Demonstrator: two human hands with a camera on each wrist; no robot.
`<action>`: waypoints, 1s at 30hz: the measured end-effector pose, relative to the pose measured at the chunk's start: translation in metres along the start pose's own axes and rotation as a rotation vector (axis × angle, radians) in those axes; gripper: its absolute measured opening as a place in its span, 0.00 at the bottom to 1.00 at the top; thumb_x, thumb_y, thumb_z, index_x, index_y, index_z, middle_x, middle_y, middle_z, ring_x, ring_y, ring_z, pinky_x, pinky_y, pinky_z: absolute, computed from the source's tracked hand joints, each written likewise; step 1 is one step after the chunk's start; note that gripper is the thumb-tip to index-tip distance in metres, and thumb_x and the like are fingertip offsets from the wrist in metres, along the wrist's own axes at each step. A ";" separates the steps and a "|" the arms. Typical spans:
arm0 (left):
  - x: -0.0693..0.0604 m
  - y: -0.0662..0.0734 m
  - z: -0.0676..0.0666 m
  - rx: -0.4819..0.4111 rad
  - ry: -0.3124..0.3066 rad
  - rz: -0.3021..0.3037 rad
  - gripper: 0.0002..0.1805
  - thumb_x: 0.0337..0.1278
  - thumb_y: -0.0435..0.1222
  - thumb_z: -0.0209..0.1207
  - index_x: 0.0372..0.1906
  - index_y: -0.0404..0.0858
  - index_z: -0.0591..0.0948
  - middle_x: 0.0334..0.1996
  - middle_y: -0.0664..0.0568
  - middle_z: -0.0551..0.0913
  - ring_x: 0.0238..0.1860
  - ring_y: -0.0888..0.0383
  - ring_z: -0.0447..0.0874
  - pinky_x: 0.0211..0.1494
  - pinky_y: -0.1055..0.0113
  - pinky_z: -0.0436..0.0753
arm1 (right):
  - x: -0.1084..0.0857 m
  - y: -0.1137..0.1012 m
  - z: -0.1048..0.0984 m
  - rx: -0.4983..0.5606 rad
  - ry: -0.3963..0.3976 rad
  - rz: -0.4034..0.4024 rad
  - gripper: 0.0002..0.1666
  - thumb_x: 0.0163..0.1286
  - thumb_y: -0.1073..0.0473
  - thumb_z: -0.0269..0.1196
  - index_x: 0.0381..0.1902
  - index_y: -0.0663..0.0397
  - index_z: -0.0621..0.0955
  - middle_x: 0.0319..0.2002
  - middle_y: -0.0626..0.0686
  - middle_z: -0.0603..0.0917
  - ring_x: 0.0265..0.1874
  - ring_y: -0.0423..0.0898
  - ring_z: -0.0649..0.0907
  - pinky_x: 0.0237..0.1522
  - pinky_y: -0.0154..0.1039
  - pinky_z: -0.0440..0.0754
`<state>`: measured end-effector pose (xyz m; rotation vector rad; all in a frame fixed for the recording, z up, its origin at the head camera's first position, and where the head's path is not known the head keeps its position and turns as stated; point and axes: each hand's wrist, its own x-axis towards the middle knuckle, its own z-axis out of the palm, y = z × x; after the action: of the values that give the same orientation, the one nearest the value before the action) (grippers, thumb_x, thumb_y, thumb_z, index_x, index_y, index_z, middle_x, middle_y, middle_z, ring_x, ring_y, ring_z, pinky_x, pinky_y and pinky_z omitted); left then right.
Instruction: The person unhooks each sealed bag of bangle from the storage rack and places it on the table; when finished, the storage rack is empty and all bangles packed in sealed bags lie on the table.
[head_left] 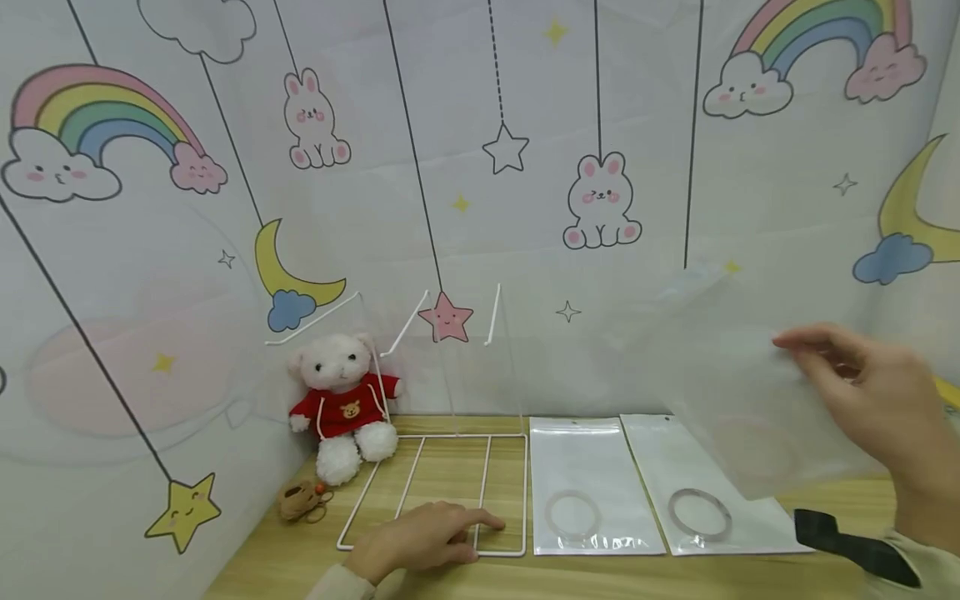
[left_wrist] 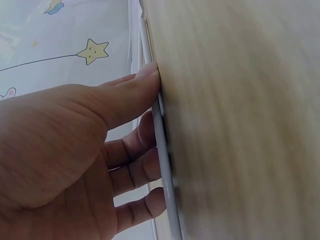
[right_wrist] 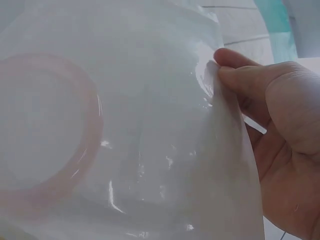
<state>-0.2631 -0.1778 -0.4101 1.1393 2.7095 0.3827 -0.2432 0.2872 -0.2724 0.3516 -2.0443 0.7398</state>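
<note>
My right hand [head_left: 862,392] pinches the edge of a translucent plastic bag [head_left: 720,400] between thumb and fingers, raised above the table at the right. Inside it, the right wrist view shows a pale pink bangle [right_wrist: 92,130]. My left hand [head_left: 427,537] rests on the base of a white wire rack [head_left: 525,492]. Up close in the left wrist view, its thumb and fingertips [left_wrist: 152,162] touch the rack's front wire [left_wrist: 167,185]. Two more bags lie side by side right of the rack: one [head_left: 577,454] with a pale bangle [head_left: 597,517], another [head_left: 686,454] with a greyish bangle [head_left: 726,527].
Behind the rack's left side sits a white plush bear [head_left: 341,417] in a red top. A small brown plush charm [head_left: 300,500] lies before it. Three white hooks [head_left: 495,315] stick out from the rack's upright part. A patterned backdrop [head_left: 555,358] stands behind the wooden table [head_left: 255,567].
</note>
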 end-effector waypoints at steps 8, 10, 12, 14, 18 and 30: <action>0.003 0.001 0.000 -0.014 -0.015 -0.017 0.22 0.67 0.39 0.62 0.64 0.50 0.78 0.44 0.65 0.79 0.35 0.69 0.71 0.43 0.72 0.72 | -0.005 0.036 -0.014 -0.113 -0.082 -0.013 0.11 0.64 0.80 0.60 0.40 0.68 0.83 0.37 0.71 0.83 0.32 0.10 0.61 0.26 0.18 0.65; 0.003 0.000 0.000 -0.015 -0.012 -0.019 0.22 0.67 0.39 0.63 0.64 0.50 0.78 0.40 0.66 0.78 0.33 0.70 0.71 0.42 0.72 0.72 | -0.006 0.046 -0.017 -0.114 -0.091 -0.026 0.10 0.63 0.81 0.60 0.39 0.69 0.83 0.36 0.71 0.83 0.30 0.10 0.62 0.25 0.19 0.66; 0.003 0.000 0.000 -0.014 -0.006 -0.016 0.22 0.66 0.38 0.63 0.64 0.50 0.78 0.35 0.66 0.76 0.31 0.71 0.70 0.40 0.73 0.72 | -0.007 0.057 -0.019 -0.113 -0.106 -0.032 0.10 0.62 0.81 0.61 0.39 0.70 0.83 0.31 0.58 0.86 0.30 0.10 0.64 0.24 0.19 0.67; 0.003 -0.001 -0.001 -0.013 -0.001 -0.012 0.23 0.66 0.38 0.63 0.64 0.50 0.78 0.30 0.67 0.74 0.30 0.71 0.69 0.39 0.73 0.72 | -0.009 0.067 -0.021 -0.110 -0.127 -0.046 0.10 0.60 0.83 0.62 0.37 0.69 0.83 0.30 0.49 0.86 0.30 0.10 0.65 0.24 0.19 0.68; 0.002 -0.002 -0.001 0.000 0.014 -0.002 0.23 0.65 0.38 0.64 0.64 0.50 0.78 0.28 0.67 0.72 0.29 0.71 0.69 0.39 0.73 0.72 | -0.012 0.085 -0.020 -0.122 -0.211 -0.043 0.12 0.57 0.83 0.63 0.35 0.67 0.84 0.30 0.55 0.87 0.34 0.08 0.63 0.26 0.18 0.68; 0.000 -0.003 -0.003 0.001 0.025 0.002 0.24 0.64 0.38 0.65 0.64 0.51 0.78 0.26 0.66 0.70 0.30 0.71 0.68 0.41 0.72 0.72 | -0.026 0.125 -0.015 -0.196 -0.307 0.136 0.07 0.60 0.79 0.63 0.35 0.69 0.82 0.37 0.72 0.82 0.28 0.28 0.76 0.24 0.31 0.74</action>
<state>-0.2659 -0.1797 -0.4080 1.1448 2.7307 0.3994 -0.2822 0.3931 -0.3339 0.2259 -2.4286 0.5867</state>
